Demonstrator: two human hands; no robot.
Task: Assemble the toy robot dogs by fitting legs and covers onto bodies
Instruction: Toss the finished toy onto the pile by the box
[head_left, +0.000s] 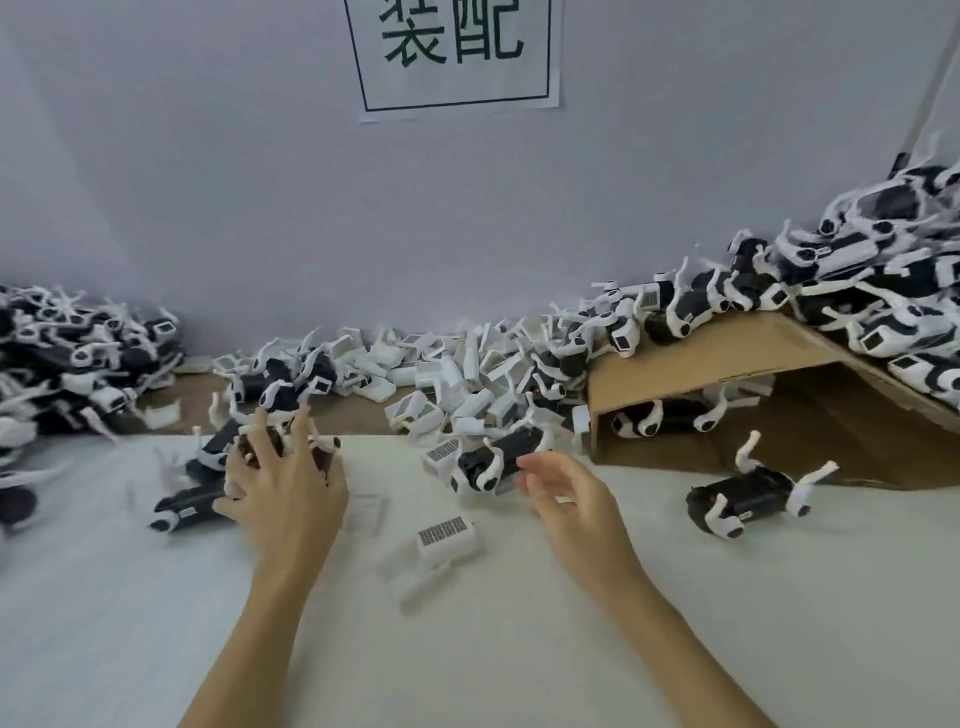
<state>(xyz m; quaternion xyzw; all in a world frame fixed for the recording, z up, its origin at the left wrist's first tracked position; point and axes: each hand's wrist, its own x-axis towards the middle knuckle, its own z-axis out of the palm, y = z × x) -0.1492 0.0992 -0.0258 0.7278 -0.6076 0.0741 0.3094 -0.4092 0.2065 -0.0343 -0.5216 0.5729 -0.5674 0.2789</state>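
Note:
My left hand (283, 483) is spread over a black toy dog body with white legs (319, 447) at the table's left middle, its fingers curled round it. My right hand (563, 491) hovers with loosely bent fingers just right of another black body with white legs (498, 457) and holds nothing. A white cover with a grille (447, 535) lies on the table between my forearms. More black bodies (192, 506) lie left of my left hand. The picture is blurred with motion.
A heap of white covers (457, 384) lies along the wall. Piles of dogs sit at far left (67, 358) and on a cardboard flap (727, 353) at right. One dog (748, 499) lies upside down on the table at right. A paper sign (457, 52) hangs on the wall.

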